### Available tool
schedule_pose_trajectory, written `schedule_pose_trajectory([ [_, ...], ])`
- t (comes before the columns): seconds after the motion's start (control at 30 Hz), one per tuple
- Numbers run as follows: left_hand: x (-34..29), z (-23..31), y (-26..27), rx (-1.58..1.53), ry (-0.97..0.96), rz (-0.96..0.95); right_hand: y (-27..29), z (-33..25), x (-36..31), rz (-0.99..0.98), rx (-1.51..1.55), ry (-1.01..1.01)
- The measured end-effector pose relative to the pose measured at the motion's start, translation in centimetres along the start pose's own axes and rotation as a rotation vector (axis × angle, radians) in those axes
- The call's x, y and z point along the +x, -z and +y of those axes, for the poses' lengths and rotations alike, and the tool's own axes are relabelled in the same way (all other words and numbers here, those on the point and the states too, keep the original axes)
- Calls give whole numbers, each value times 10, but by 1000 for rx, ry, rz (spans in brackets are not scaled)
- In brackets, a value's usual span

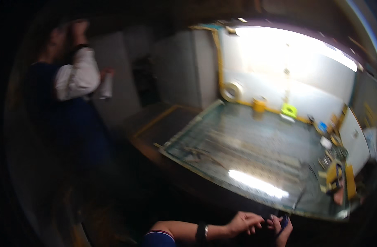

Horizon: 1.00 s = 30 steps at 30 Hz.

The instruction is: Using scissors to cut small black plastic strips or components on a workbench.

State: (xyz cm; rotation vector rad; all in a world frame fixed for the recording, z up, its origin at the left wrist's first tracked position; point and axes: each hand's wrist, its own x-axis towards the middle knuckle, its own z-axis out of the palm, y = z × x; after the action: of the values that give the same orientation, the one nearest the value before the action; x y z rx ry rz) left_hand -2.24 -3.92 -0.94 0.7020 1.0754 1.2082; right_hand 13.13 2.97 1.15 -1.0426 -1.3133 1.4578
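Observation:
Both of my hands are close together at the lower edge, in front of the table's near edge. My left hand [245, 222], with a dark band on its wrist, has its fingers curled together; anything between them is too small to make out. Just to its right, my right hand [282, 235] is closed around a small dark blue object [284, 222]. Blur hides what kind of thing that is. A narrow gap separates the fingertips of the two hands.
The glossy table [246, 140] reflects a bright tube light [295, 43]. Along its back stand a tape roll [232, 91], a yellow container [259, 105] and a yellow-green object [288, 110]. A yellow-and-dark tool [333, 178] lies right. Another person [69, 94] stands left, holding something white.

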Motion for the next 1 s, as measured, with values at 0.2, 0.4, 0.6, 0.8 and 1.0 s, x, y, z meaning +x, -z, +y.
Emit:
schedule_pose_trajectory([
  [0.2, 5, 12, 8, -162, 135, 113, 39, 4, -19, -232, 70, -148],
  [0.4, 29, 6, -16, -208, -37, 191, 68, 24, -46, -602, 271, -270],
  [0.6, 31, 3, -24, -226, -23, 204, 66, 5, -63, -659, 316, -482],
  [0.8, 37, -4, -33, -203, -27, 93, 67, 3, -62, -707, 434, -664],
  [1.0, 42, -8, -33, -195, -91, 110, 66, 3, -55, -708, 596, -760],
])
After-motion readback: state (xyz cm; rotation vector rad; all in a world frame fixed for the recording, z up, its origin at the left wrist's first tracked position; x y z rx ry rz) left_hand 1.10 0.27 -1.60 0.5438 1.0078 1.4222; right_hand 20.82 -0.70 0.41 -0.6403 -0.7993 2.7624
